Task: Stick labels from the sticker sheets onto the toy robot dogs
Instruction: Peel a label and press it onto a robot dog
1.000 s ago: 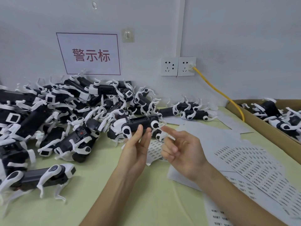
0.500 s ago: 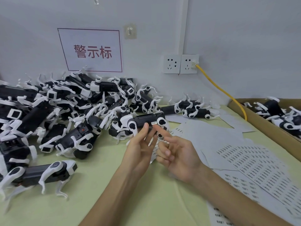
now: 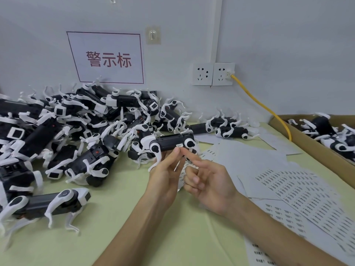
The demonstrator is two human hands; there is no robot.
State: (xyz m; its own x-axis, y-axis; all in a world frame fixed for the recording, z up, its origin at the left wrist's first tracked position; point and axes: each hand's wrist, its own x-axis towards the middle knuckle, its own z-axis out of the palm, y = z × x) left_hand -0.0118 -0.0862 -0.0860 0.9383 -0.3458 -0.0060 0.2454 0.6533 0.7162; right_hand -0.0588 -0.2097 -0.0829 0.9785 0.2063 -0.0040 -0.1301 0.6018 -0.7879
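Note:
My left hand holds a black toy robot dog with white legs up in front of me, fingers under its body. A small white label sits on the dog's side. My right hand is beside it, index finger stretched out with its tip touching the dog just below the label, the other fingers curled and holding nothing. Sticker sheets with rows of small labels lie on the table to the right. A big pile of robot dogs fills the left and back of the table.
One dog stands alone at the front left on the green table. A cardboard box with more dogs sits at the right edge. A yellow cable runs from the wall sockets down behind the box.
My left hand has lifted the dog slightly and turned it. My right index finger brought the label onto the dog's side, where it now sits.

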